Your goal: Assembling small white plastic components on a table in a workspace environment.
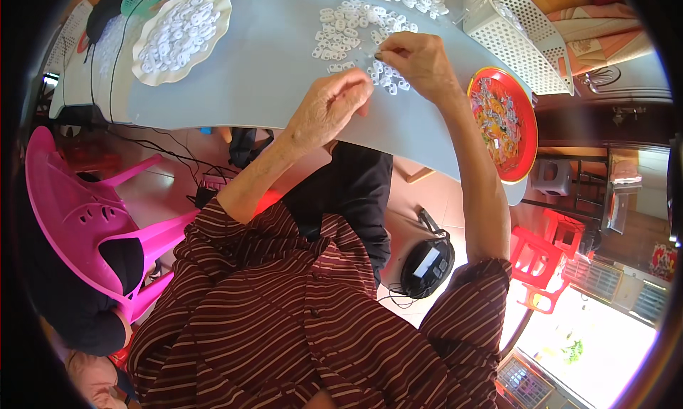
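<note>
Small white plastic pieces with holes (348, 28) lie in a loose cluster on the grey-blue table (263, 46). My left hand (331, 104) is closed at the table's near edge, fingers curled and thumb against them; what it holds, if anything, is hidden. Just beyond and to the right, my right hand (421, 60) pinches thumb and fingers together above the cluster's right side. Something small and dark shows at its fingertips, too small to name. The two hands are apart, with a few white pieces between and below them.
A scalloped white plate (151, 73) heaped with white pieces stands at the left. To the right are a red tray (525, 117) of small shiny pieces and a white perforated basket (523, 53). A pink chair (78, 210) and a round black device (427, 267) are below.
</note>
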Available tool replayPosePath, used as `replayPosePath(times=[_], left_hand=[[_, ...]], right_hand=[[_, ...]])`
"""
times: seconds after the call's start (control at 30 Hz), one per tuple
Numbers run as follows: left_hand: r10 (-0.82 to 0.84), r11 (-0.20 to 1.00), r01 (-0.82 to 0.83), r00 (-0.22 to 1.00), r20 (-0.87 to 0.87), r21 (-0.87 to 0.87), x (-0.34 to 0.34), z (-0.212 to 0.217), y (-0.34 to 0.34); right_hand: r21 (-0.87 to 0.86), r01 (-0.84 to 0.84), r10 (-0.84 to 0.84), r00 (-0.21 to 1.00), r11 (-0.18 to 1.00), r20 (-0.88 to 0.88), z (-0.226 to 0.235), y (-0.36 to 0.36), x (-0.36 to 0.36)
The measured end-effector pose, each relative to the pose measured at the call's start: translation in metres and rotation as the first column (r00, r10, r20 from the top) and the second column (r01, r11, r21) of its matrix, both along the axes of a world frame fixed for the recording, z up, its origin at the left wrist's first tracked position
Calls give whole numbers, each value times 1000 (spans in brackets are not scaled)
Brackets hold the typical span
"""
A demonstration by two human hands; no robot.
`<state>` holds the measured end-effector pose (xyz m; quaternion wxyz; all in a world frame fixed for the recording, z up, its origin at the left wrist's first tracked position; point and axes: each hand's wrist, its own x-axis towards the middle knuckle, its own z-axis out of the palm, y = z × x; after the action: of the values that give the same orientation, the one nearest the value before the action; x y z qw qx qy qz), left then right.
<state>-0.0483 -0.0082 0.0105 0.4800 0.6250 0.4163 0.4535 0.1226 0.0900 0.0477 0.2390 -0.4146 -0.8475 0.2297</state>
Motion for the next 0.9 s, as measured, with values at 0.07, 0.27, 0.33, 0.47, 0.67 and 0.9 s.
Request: replayPosePath(times=[0.07, 0.27, 0.33, 0.47, 0.67, 0.9], left_hand=[[129, 989, -139, 978, 162, 52, 2, 1, 2], [177, 983, -182, 968, 177, 10, 7, 5, 20], [143, 989, -147, 974, 178, 11, 7, 3, 22], [117, 992, -122, 978, 175, 19, 10, 3, 22], [92, 993, -78, 984, 155, -94, 14, 0, 18], [54, 994, -45, 995, 83, -97, 15, 1, 13]], right_hand=[[-148, 62, -74, 995, 987, -74, 3, -9, -1], [-338, -14, -97, 946, 941, -310, -3, -29, 4], [-350, -4, -121, 934, 937, -335, -4, -35, 6], [-369, 8, -138, 934, 929, -329, -5, -38, 13], [-329, 59, -167, 935, 942, -312, -1, -44, 15], [84, 277, -279, 960, 957, 10, 11, 5, 78]])
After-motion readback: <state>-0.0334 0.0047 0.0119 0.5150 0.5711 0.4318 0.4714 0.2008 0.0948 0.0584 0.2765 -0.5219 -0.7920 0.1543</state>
